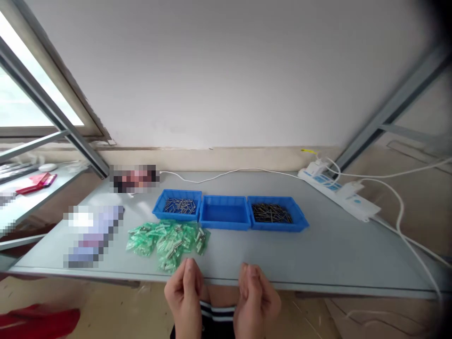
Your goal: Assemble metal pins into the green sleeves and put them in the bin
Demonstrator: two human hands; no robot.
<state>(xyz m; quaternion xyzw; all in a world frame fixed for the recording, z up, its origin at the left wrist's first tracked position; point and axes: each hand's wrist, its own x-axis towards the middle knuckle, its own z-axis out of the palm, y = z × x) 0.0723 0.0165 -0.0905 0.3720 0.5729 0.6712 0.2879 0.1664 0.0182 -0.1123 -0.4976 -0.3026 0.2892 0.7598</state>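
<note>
My left hand (184, 285) is curled into a loose fist at the table's front edge, thumb on top. Close in front of it lies a heap of small green plastic bags (173, 242) with metal pieces inside. A short way to the right, my right hand (257, 293) is closed the same way. Nothing sticks out of either fist. Beyond the hands three blue bins stand in a row. Silvery screw-like pins (180, 205) fill the floor of the left bin (158, 207), the middle bin (225, 225) holds nothing visible, and darker pins (271, 213) lie in the right bin (298, 221).
A white power strip (356, 205) with plugs and cables sits at the table's right. A white cord (215, 179) runs along the back. Two blurred-out items lie at the left. Grey metal posts (83, 148) rise at both sides, before a pale wall (226, 80).
</note>
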